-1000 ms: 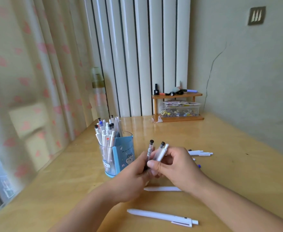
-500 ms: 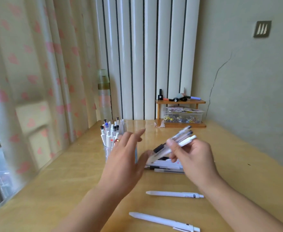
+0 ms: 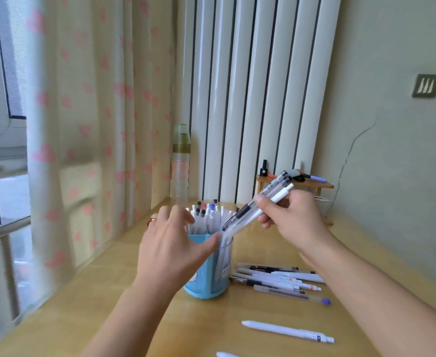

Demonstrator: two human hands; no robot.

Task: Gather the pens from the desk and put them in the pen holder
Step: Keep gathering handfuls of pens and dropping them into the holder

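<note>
A blue pen holder (image 3: pixel 206 284) stands mid-desk, packed with several upright pens (image 3: pixel 206 212). My right hand (image 3: pixel 293 219) grips a bundle of three pens (image 3: pixel 256 206), slanted, with their lower tips just above the holder's right rim. My left hand (image 3: pixel 171 249) is open, fingers spread around the holder's left side and front rim, thumb near the rim. Several loose pens (image 3: pixel 276 280) lie in a pile on the desk to the right of the holder. A single white pen (image 3: pixel 287 331) lies nearer me, and another pen's tip (image 3: pixel 224 354) shows at the bottom edge.
A small wooden shelf (image 3: pixel 295 185) with markers and a clear box stands at the back against the white radiator (image 3: pixel 250 99). A clear bottle (image 3: pixel 180 163) stands behind the holder. Curtain (image 3: pixel 82 124) and window lie to the left; the wall runs along the right.
My right hand has carried the pen bundle left and down to the holder's rim. My left hand has moved forward and spread around the holder. The view has tilted upward.
</note>
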